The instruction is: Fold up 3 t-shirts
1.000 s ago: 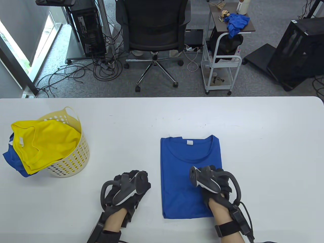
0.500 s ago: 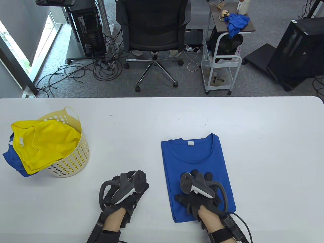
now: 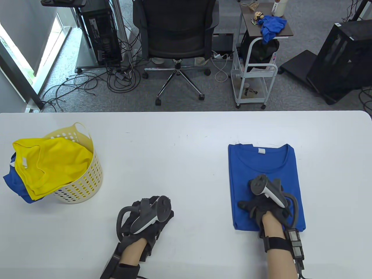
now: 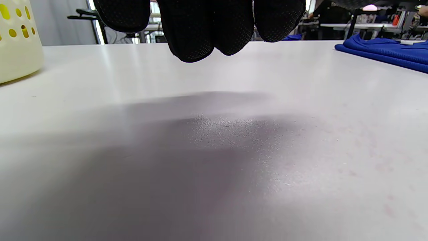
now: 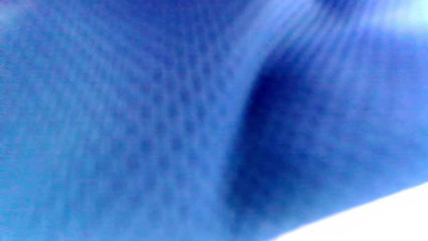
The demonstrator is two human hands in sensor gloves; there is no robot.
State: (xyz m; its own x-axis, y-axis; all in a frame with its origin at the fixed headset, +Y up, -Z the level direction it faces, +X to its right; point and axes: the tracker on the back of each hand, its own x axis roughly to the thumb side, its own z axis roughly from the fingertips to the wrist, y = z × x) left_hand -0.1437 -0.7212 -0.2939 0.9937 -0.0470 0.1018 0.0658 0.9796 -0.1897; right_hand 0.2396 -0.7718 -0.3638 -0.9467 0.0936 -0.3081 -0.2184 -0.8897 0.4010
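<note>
A folded blue t-shirt (image 3: 261,171) lies flat on the white table (image 3: 180,139), right of centre, collar at the far end. My right hand (image 3: 266,203) rests palm down on its near half, fingers spread flat. The right wrist view shows only blurred blue cloth (image 5: 133,117) pressed close. My left hand (image 3: 148,218) rests on the bare table near the front edge, fingers curled and empty; its fingertips (image 4: 200,30) hang over the table in the left wrist view, with the blue shirt's edge (image 4: 384,53) at far right. A yellow t-shirt (image 3: 49,165) drapes over a cream basket (image 3: 84,186) at left, with another blue shirt (image 3: 14,186) under it.
The basket also shows in the left wrist view (image 4: 16,43). Beyond the table's far edge stand an office chair (image 3: 177,37), a white cart (image 3: 252,72) with blue cloth on top, and black computer cases.
My right hand has slid the folded blue shirt to the right and slightly away across the table, staying pressed on it. The left hand has barely moved.
</note>
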